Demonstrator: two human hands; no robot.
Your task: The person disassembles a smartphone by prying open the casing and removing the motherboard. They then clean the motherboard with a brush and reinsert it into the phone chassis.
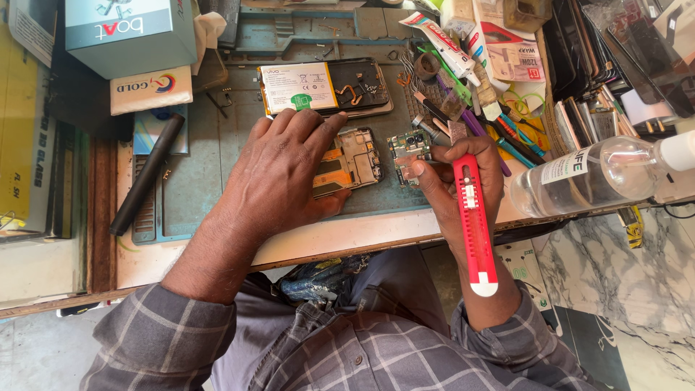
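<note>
My left hand (284,172) lies flat, fingers spread, on a small phone frame with orange flex parts (352,158) on the blue work mat (195,181). My right hand (457,185) grips a red and white utility knife (474,221), its blade end by a small green circuit board (409,153) just right of the frame. Behind my left hand lies an opened phone (326,87) showing a white battery.
A clear plastic bottle (601,174) lies on its side at the right. Tools, tubes and several phone screens (499,94) crowd the back right. Boxes (130,36) stand at the back left, with a black rod (147,174) on the mat. The bench's front edge (347,242) runs below my hands.
</note>
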